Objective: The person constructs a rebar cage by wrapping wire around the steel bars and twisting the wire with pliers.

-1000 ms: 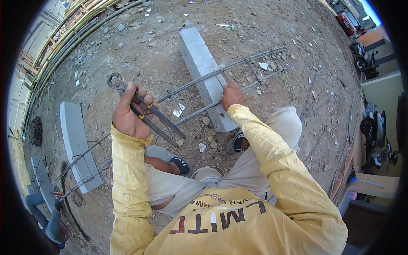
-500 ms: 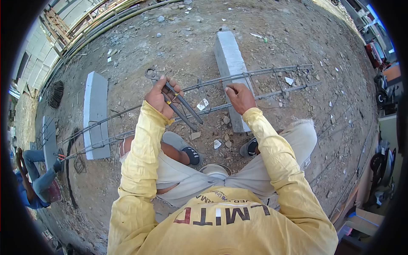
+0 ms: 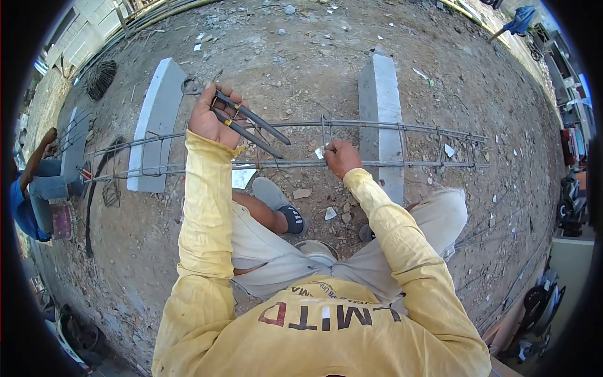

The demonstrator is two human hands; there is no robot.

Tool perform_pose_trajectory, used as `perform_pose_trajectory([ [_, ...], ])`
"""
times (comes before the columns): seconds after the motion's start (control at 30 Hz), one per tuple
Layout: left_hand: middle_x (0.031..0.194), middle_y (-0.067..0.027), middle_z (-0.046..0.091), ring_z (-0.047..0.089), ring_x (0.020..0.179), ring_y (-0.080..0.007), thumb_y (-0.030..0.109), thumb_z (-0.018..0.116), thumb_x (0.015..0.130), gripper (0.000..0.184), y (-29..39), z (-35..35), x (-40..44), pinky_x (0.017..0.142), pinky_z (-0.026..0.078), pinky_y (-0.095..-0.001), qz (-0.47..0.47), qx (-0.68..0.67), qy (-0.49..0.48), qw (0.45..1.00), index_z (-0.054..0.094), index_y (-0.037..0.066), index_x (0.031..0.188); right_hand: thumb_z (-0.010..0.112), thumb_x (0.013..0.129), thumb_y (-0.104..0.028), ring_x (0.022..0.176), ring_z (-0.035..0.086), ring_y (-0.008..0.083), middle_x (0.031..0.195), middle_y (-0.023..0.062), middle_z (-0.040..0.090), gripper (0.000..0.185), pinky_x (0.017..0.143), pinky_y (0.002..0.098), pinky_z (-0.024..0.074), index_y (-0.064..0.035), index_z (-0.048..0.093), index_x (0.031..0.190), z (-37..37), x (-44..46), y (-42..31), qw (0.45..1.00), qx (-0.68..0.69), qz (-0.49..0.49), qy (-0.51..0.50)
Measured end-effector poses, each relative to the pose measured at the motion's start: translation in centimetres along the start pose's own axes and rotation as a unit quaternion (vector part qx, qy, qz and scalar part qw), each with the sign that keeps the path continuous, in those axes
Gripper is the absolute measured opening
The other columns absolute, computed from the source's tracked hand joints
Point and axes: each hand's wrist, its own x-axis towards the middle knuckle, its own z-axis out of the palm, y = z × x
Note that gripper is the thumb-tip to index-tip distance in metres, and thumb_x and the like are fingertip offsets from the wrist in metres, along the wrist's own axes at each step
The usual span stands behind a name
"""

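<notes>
Long-handled pincers (image 3: 264,126) with dark grips lie across my left hand (image 3: 215,116), which is wrapped around them, jaws pointing up and left. Below the handles runs a rebar cage (image 3: 301,164), long parallel bars joined by stirrups. At the cage's near bar, my right hand (image 3: 343,158) is closed in a pinch beside a stirrup (image 3: 325,129). Whatever its fingertips hold is hidden. Two concrete blocks support the cage: one block (image 3: 380,88) is right of my right hand, the other block (image 3: 157,100) left of my left hand.
Another person (image 3: 38,169) sits at the far left beside a further concrete block (image 3: 75,141). A bundle of dark wire or rods (image 3: 100,80) lies on the ground behind. Stones and white scraps (image 3: 243,177) litter the dirt. Parked motorbikes (image 3: 568,198) line the right edge.
My view has turned, so the cage looks more level. My right hand has moved left from over the right block to the stirrup. The pincers remain in my left hand, shifted up and left.
</notes>
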Motion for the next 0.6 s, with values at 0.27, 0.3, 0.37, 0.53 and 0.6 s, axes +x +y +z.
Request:
perform_pose_trajectory([
  [0.27, 0.080, -0.0069, 0.060, 0.062, 0.077, -0.0217, 0.023, 0.053, 0.094, 0.019, 1.1, 1.0, -0.3, 0.073, 0.052, -0.0431, 0.010, -0.053, -0.020, 0.998, 0.058, 0.005, 0.089, 0.061, 0.078, -0.015, 0.095, 0.063, 0.0399, 0.095, 0.0209, 0.066, 0.017, 0.085, 0.0466, 0.0498, -0.0050, 0.067, 0.090, 1.3, 1.2, -2.2, 0.990, -0.123, 0.052, -0.037],
  [0.3, 0.080, -0.0078, 0.060, 0.061, 0.076, -0.0220, 0.024, 0.053, 0.094, 0.020, 1.3, 1.5, -0.7, 0.074, 0.052, -0.0438, 0.001, -0.045, -0.013, 0.999, 0.058, 0.005, 0.089, 0.061, 0.078, -0.016, 0.092, 0.063, 0.0396, 0.093, 0.0209, 0.067, 0.016, 0.084, 0.0464, 0.0501, -0.0051, 0.067, 0.088, 1.8, 1.5, -2.2, 0.989, -0.133, 0.051, -0.033],
  [0.37, 0.079, -0.0083, 0.060, 0.061, 0.076, -0.0220, 0.024, 0.053, 0.094, 0.021, 1.2, 1.4, -0.6, 0.074, 0.052, -0.0443, 0.014, -0.042, -0.007, 0.999, 0.058, 0.005, 0.088, 0.062, 0.077, -0.016, 0.086, 0.064, 0.0390, 0.090, 0.0208, 0.067, 0.015, 0.081, 0.0462, 0.0508, -0.0052, 0.068, 0.085, 3.0, 1.9, -1.9, 0.987, -0.147, 0.051, -0.028],
  [0.53, 0.077, -0.0093, 0.061, 0.060, 0.072, -0.0230, 0.024, 0.052, 0.094, 0.021, 0.1, 2.2, -0.3, 0.073, 0.052, -0.0442, 0.022, -0.042, 0.006, 0.999, 0.056, 0.005, 0.086, 0.064, 0.075, -0.015, 0.076, 0.065, 0.0357, 0.080, 0.0184, 0.067, 0.016, 0.071, 0.0423, 0.0515, -0.0007, 0.064, 0.082, 3.0, 2.7, -1.5, 0.987, -0.145, 0.039, -0.052],
  [0.6, 0.074, -0.0093, 0.061, 0.061, 0.069, -0.0234, 0.026, 0.049, 0.096, 0.022, -1.1, 1.8, 0.2, 0.069, 0.053, -0.0432, -0.012, -0.048, 0.023, 0.998, 0.055, 0.006, 0.086, 0.067, 0.077, -0.018, 0.062, 0.064, 0.0305, 0.071, 0.0153, 0.066, 0.018, 0.058, 0.0396, 0.0505, -0.0008, 0.062, 0.079, 2.5, 3.2, -0.3, 0.993, -0.089, 0.013, -0.076],
])
